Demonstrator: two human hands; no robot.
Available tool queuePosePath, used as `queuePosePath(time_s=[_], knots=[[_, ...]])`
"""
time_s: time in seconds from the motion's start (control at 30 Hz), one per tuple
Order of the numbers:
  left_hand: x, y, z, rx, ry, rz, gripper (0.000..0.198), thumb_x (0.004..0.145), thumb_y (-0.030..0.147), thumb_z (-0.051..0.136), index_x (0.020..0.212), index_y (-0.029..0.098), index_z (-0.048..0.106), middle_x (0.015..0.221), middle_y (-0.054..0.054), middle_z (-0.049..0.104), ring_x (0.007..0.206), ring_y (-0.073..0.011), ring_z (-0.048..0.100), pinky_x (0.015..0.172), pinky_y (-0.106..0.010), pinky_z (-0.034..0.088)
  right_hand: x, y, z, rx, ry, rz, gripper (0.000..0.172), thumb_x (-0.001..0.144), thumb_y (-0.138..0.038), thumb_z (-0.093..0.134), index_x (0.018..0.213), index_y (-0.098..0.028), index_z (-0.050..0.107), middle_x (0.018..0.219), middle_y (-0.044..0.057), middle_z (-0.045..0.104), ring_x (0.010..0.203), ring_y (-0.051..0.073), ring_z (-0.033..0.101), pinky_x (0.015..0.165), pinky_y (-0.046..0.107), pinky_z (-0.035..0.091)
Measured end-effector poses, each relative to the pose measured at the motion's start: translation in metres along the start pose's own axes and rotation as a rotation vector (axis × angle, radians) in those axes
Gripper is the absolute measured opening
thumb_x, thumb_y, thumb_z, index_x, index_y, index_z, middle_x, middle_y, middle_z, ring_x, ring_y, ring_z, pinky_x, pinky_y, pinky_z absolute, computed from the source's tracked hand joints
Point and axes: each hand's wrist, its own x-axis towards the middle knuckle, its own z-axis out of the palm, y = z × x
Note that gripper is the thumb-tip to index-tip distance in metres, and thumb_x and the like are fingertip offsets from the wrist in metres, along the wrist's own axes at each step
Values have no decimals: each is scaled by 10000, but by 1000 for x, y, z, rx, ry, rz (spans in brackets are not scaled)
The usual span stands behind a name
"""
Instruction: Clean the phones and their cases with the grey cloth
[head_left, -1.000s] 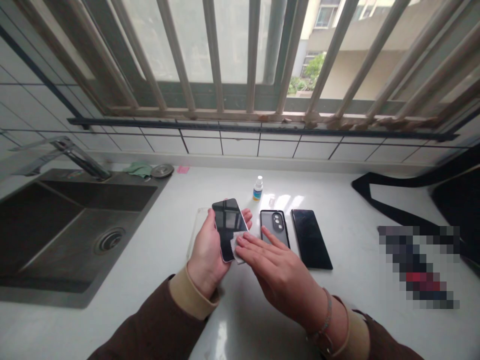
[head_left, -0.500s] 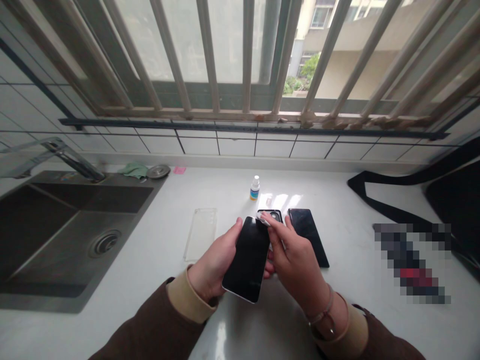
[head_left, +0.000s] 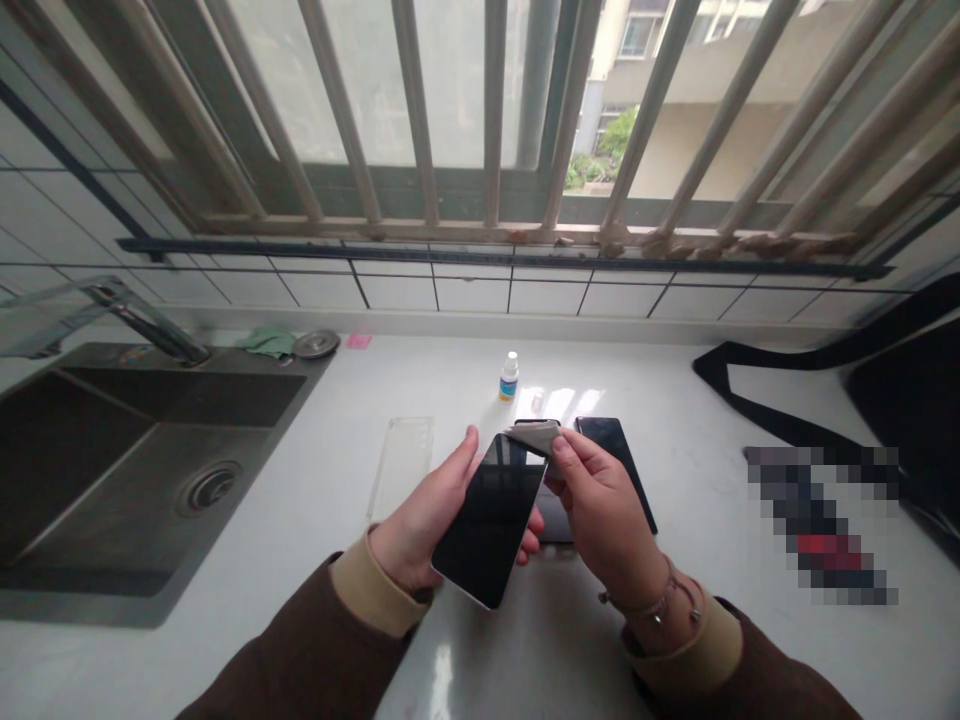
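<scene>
A phone [head_left: 489, 525] is being clasped along its edges by the left hand [head_left: 426, 510] above the counter [head_left: 300, 570], while a grey cloth [head_left: 537, 435] is being pinched by the right hand [head_left: 611, 512] at its far end, nearer than a bottle [head_left: 508, 380].

A phone [head_left: 489, 525] is held above the counter [head_left: 667, 395], right of a case [head_left: 401, 465], with a bottle [head_left: 508, 380] behind, toward the back edge.

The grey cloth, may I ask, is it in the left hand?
No, the right hand pinches the grey cloth, while the left hand holds the phone.
</scene>
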Motion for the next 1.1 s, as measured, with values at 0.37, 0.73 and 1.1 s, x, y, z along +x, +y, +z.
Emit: queuePosePath(time_s=[0.37,0.73,1.1], knots=[[-3,-3,6,-2,25,-11,915,1065,783,216,1070,64,782,880,-192,784,700,-225,782,690,-304,630,1,2,-1,-150,-48,-96,377,1112,-485,549,1323,-269,774,1300,86,810,1230,276,755,1111,494,588],[-2,1,4,-31,66,-6,913,1068,775,248,1014,39,785,865,-200,781,676,-228,770,666,-308,634,3,3,0,-60,-66,-40,391,1107,-502,560,1299,-247,786,1256,96,820,1150,267,775,1071,465,602],[14,-5,1,-281,367,347,628,1118,613,425,1314,121,763,1034,-148,839,756,-214,778,720,-302,621,-8,3,8,-300,-159,-176,370,1106,-444,596,1408,-296,752,1382,75,789,1269,281,752,1166,548,575]])
